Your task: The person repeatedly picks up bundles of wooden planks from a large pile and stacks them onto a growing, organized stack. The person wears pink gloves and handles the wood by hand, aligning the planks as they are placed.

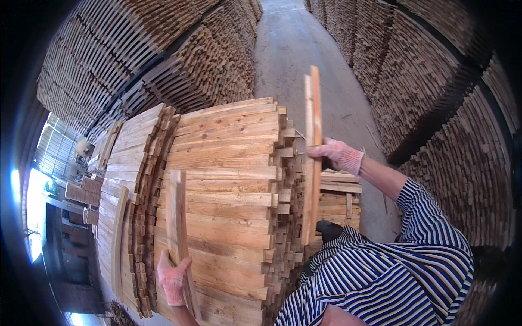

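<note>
My left hand (173, 281), in a pink and white knit glove, is closed round the near part of a narrow wooden board (176, 209). That board lies crosswise over the planks on top of the large stack (217, 212); whether it is one piece or two is hard to tell. In another such glove, my right hand (338, 155) grips a pair of long wooden boards (312, 190) by their middle. They are held beyond the stack's right edge, slightly blurred, and my fingertips are partly hidden behind them.
Another plank stack (128, 157) stands to the left, with a loose board (118, 239) across it. A lower pile (340, 201) sits under my right arm. Tall lumber walls (147, 43) flank a concrete aisle (288, 49) ahead; more lumber (462, 157) rises at right.
</note>
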Demonstrator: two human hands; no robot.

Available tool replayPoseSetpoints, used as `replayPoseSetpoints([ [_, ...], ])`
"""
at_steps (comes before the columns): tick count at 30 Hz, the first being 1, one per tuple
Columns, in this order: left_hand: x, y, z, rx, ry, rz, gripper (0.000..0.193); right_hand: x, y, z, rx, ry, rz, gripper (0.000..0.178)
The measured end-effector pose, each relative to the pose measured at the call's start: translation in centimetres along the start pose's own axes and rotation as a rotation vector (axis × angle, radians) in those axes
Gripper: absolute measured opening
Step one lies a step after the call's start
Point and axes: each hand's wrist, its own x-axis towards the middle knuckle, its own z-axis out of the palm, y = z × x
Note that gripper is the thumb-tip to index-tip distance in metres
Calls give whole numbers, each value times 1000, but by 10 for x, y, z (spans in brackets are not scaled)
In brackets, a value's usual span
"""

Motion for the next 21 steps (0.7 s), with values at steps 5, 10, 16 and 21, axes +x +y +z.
replayPoseSetpoints([
  [5,-59,-44,-13,218,-159,-150,67,-24,51,-7,58,31,145,47],
  [10,-99,-77,32,372,-301,-318,83,-8,99,87,-139,-218,-4,54],
  [16,-120,-68,25,387,-241,-260,75,-25,102,73,106,-53,288,36],
  [21,-118,-74,33,365,-248,-251,77,-74,108,86,70,-131,299,39],
])
